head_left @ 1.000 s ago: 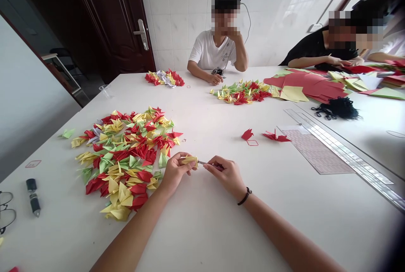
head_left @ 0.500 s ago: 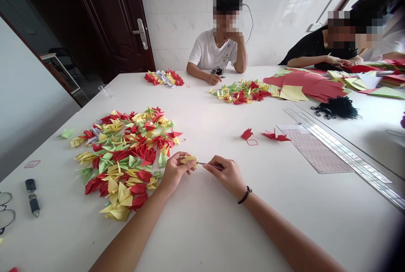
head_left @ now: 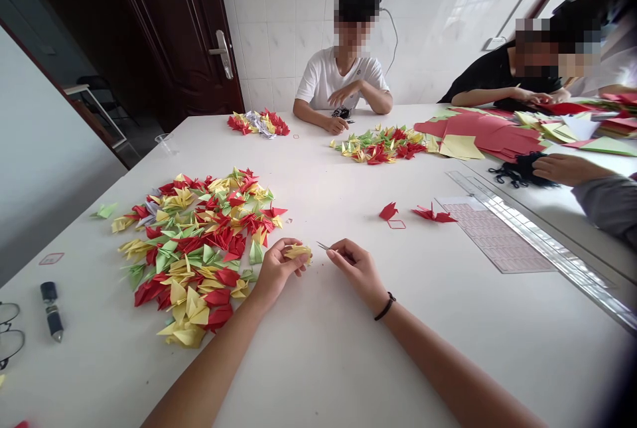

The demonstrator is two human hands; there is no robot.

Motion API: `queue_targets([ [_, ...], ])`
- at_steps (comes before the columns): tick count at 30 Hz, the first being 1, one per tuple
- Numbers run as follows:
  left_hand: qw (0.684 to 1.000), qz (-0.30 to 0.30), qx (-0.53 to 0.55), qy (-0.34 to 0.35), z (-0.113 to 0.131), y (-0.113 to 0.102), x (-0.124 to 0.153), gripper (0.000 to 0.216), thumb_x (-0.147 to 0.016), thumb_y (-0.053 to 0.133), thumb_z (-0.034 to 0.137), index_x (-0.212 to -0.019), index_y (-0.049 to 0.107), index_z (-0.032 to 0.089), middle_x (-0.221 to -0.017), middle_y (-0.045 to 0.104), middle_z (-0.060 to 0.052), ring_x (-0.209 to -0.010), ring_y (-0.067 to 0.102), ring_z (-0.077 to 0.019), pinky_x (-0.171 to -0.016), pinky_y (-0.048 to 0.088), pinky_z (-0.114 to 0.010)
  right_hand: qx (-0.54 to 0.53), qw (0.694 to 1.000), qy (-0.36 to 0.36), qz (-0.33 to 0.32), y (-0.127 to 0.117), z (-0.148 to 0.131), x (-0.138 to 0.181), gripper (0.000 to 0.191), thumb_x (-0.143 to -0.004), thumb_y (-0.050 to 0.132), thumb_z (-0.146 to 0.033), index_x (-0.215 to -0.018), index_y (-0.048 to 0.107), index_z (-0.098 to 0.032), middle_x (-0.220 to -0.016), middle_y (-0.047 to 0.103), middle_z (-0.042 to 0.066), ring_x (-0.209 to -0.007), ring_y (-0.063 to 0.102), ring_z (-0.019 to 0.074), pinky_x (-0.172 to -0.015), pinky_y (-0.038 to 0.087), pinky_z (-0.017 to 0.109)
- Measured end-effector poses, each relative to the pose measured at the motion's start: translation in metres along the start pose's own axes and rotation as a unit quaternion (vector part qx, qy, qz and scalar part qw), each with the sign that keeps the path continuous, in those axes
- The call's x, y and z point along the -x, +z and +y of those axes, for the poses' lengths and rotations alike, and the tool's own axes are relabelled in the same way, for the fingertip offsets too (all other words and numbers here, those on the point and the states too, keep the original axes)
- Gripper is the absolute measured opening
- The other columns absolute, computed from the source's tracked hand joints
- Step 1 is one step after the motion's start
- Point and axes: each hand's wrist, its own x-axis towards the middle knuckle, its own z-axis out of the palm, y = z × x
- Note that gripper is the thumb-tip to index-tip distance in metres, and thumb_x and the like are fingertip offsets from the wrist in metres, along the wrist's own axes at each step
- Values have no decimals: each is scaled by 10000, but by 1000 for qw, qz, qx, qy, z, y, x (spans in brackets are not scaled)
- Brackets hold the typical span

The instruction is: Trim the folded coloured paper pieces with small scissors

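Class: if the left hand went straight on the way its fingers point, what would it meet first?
Probably the slim metal tool held in the right hand, or that hand itself just behind; depth leaves it unclear which.

Both hands (head_left: 279, 265) (head_left: 355, 270) in pinch grips, near together

Paper cranes (head_left: 202, 252) left, open tabletop (head_left: 328, 192) ahead

On the table (head_left: 318, 368), a pile of paper cranes (head_left: 199, 242) lies left of the left hand (head_left: 279, 267) near centre, the ruler (head_left: 537, 239) at right, loose sheets (head_left: 478, 133) at upper right; behind, upper left, stands the door (head_left: 186, 30).
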Motion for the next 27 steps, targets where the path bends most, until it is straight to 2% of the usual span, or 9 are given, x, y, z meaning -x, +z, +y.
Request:
queue_targets([
  [2,999,-30,-33,1,0,1,2,375,-596,685,269,-907,501,167,-652,560,24,-539,503,-83,-522,401,-209,-16,1000,-2,-9,0,0,0,246,-711,549,-427,-732,529,-183,-534,307,-55,-493,292,87,-461,268,209],
  [6,994,-75,-78,4,-3,3,6,404,-589,682,250,-939,493,180,-660,501,35,-564,486,-80,-525,378,-192,-20,995,-19,-91,3,-1,4,198,-673,600,-357,-769,564,-188,-519,310,-67,-464,285,74,-448,263,208],
  [8,992,-86,-91,5,-5,4,7,413,-580,681,254,-939,489,186,-678,488,33,-564,481,-81,-520,374,-192,-14,994,-34,-107,5,-1,5,186,-668,605,-340,-774,573,-190,-514,330,-67,-462,302,73,-451,270,208],
  [16,980,-46,-188,41,-4,7,13,345,-608,651,288,-920,529,203,-665,532,23,-572,478,-97,-555,393,-204,5,994,-25,-107,7,-1,4,155,-689,579,-333,-746,576,-189,-495,331,-65,-458,298,73,-440,257,205],
  [23,960,-83,-254,85,-6,6,13,364,-658,613,291,-999,510,219,-634,543,27,-528,447,-93,-547,395,-212,9,995,-9,-101,7,0,6,51,-634,559,-205,-612,524,-175,-487,408,-49,-466,320,75,-456,275,215],
  [27,952,-89,-269,119,-6,6,13,390,-668,611,283,-1037,492,235,-668,575,17,-616,493,-118,-652,415,-244,-42,997,17,-68,6,-3,6,119,-649,553,-246,-582,486,-175,-486,364,-52,-467,292,75,-445,258,218],
])
